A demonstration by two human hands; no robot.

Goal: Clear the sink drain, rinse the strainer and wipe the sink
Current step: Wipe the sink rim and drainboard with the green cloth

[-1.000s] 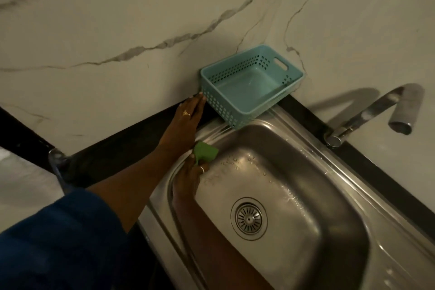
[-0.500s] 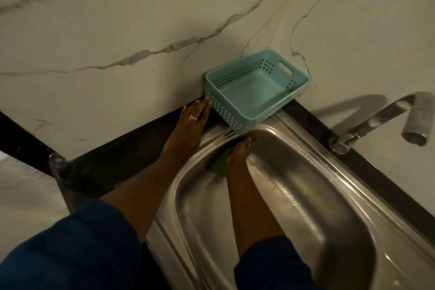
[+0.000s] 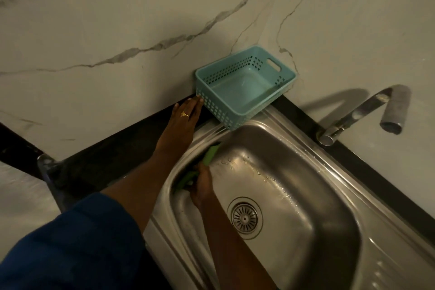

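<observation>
A person wipes a steel sink in the lower right of the frame, with the strainer seated in the drain at the basin's floor, just right of the working forearm. The right hand is clamped on a green pad, pressing it against the basin's left wall near the upper-left corner. The left hand, well apart from it, lies flat with fingers straight on the dark ledge, fingertips touching the corner of an empty blue basket at frame centre. The tap at the right edge shows no running water, and droplets bead along the basin's far wall. The job appears to be in its wiping stage. To do it well, the pad should probably stay flat to the steel and travel in overlapping strokes from the rim down toward the drain, working into the curved corners, while the braced hand steadies the body without nudging the basket, which overhangs the rim, into the basin.
</observation>
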